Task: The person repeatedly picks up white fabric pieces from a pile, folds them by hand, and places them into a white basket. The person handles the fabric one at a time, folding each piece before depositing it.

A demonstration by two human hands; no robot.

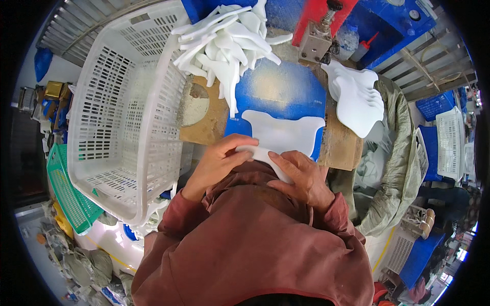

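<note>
A curved white foam piece (261, 154) is held between my two hands, close against my body at the bench's front edge. My left hand (220, 159) pinches its left end. My right hand (301, 176) grips its right part, thumb on top. Just beyond lies a flat white foam sheet (284, 133) with a wavy outline, on the blue plate (278, 84). At the back left a heap of white foam pieces (232, 41) is piled loosely. To the right, a neat overlapping stack of shaped white foam pieces (354, 97) rests on the wooden board (341, 140).
A large white plastic basket (145, 109) stands left of the bench, with a green basket (74, 191) beside it. A red machine part with a metal block (314, 43) rises at the back. At right, a grey-green sack (395, 168) holds white scraps.
</note>
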